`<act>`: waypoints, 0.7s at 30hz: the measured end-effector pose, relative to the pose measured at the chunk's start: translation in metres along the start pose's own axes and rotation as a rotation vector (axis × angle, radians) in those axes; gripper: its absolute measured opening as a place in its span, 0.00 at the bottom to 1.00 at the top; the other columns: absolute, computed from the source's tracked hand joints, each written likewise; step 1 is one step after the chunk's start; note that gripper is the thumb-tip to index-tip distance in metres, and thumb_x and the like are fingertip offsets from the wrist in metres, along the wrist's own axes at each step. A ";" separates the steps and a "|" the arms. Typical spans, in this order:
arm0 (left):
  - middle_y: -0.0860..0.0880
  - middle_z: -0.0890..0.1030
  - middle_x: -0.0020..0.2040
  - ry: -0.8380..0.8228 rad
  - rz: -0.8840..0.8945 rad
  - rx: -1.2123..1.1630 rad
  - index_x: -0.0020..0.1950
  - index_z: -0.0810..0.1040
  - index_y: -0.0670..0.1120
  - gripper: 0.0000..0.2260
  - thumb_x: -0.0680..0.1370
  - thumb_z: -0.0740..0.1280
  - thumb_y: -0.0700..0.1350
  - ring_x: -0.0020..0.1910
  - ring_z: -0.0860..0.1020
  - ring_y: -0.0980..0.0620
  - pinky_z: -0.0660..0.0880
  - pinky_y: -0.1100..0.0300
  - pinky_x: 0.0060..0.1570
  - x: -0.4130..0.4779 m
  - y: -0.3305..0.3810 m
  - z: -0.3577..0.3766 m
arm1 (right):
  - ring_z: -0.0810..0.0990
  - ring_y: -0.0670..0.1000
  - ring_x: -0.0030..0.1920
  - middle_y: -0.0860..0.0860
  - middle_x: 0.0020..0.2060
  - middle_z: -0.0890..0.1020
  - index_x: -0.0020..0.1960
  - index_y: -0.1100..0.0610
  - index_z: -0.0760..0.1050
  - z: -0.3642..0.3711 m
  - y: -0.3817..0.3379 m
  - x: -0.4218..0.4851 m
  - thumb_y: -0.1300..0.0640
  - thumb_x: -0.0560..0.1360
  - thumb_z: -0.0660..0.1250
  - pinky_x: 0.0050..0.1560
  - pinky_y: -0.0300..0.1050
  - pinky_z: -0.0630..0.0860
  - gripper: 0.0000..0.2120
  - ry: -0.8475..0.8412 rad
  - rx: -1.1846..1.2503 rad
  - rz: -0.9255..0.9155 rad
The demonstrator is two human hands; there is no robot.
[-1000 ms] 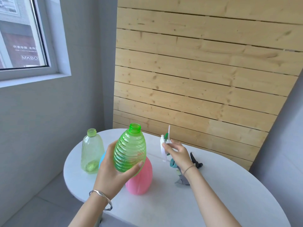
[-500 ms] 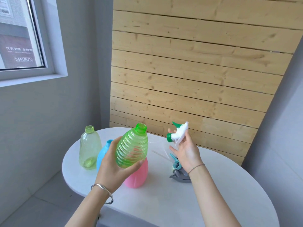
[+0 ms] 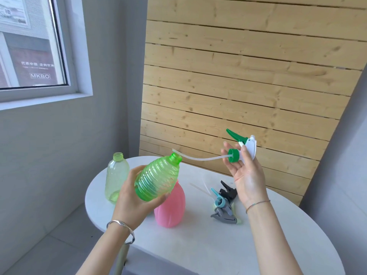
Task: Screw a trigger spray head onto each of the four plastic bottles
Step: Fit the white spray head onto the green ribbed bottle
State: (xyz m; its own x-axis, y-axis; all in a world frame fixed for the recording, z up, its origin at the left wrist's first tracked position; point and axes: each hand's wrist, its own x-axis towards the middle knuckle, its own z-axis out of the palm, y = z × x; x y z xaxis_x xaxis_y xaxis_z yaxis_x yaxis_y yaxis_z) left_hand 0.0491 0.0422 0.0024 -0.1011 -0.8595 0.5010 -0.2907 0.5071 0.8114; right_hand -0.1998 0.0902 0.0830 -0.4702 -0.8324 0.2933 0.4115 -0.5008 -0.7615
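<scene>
My left hand (image 3: 132, 197) grips a ribbed green bottle (image 3: 157, 178) by its base, tilted with the open neck pointing up and right. My right hand (image 3: 245, 171) holds a white and green trigger spray head (image 3: 243, 148) above the table. Its white dip tube (image 3: 200, 157) runs left, its tip just past the bottle's mouth. A pink bottle (image 3: 170, 209) stands on the table behind the green one. A pale yellow-green bottle (image 3: 116, 175) stands open at the left. The blue bottle is hidden.
Several loose spray heads (image 3: 224, 203), black, blue and grey, lie in a heap on the round white table (image 3: 218, 245) under my right wrist. A wooden slat wall stands behind the table. A window is at the upper left.
My right hand picked the spray head off the table, raised it and turned it so the tube points left at the bottle. My left hand tilted the green bottle's neck toward it.
</scene>
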 end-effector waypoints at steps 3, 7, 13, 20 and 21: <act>0.62 0.78 0.54 0.018 0.002 -0.009 0.56 0.67 0.68 0.32 0.60 0.81 0.52 0.55 0.75 0.66 0.70 0.73 0.49 0.001 -0.001 -0.001 | 0.85 0.52 0.44 0.54 0.45 0.86 0.51 0.57 0.73 0.002 -0.003 -0.001 0.55 0.79 0.60 0.41 0.41 0.81 0.07 -0.002 -0.063 -0.026; 0.59 0.77 0.56 0.024 0.007 0.023 0.60 0.67 0.63 0.34 0.61 0.81 0.51 0.58 0.75 0.52 0.73 0.55 0.57 0.002 -0.005 -0.002 | 0.85 0.52 0.42 0.53 0.43 0.87 0.49 0.56 0.73 0.002 -0.007 -0.001 0.55 0.80 0.60 0.40 0.41 0.81 0.06 -0.010 -0.153 -0.064; 0.59 0.76 0.58 0.035 0.020 0.064 0.63 0.68 0.58 0.36 0.61 0.82 0.47 0.58 0.73 0.58 0.69 0.60 0.59 0.004 -0.006 -0.005 | 0.85 0.53 0.42 0.54 0.43 0.86 0.51 0.57 0.74 0.005 -0.011 -0.001 0.55 0.79 0.61 0.45 0.43 0.81 0.06 -0.015 -0.243 -0.110; 0.61 0.69 0.61 -0.081 0.130 0.076 0.64 0.66 0.65 0.40 0.59 0.83 0.45 0.60 0.68 0.73 0.61 0.84 0.55 0.002 0.008 -0.006 | 0.85 0.51 0.49 0.53 0.45 0.86 0.56 0.58 0.76 0.031 0.010 -0.012 0.55 0.73 0.66 0.50 0.41 0.81 0.13 -0.154 -0.307 -0.031; 0.60 0.70 0.60 -0.085 0.134 0.052 0.65 0.67 0.63 0.40 0.60 0.83 0.45 0.60 0.68 0.72 0.61 0.83 0.55 0.002 0.009 -0.003 | 0.85 0.50 0.48 0.53 0.45 0.86 0.56 0.58 0.76 0.036 0.018 -0.015 0.57 0.75 0.64 0.50 0.40 0.80 0.11 -0.181 -0.315 -0.007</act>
State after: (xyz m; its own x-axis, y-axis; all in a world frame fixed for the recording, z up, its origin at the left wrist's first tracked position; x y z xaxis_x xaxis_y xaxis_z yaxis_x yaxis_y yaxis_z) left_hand 0.0493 0.0456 0.0114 -0.2213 -0.7881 0.5743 -0.3180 0.6151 0.7215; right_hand -0.1574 0.0852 0.0854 -0.3148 -0.8717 0.3756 0.1342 -0.4326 -0.8916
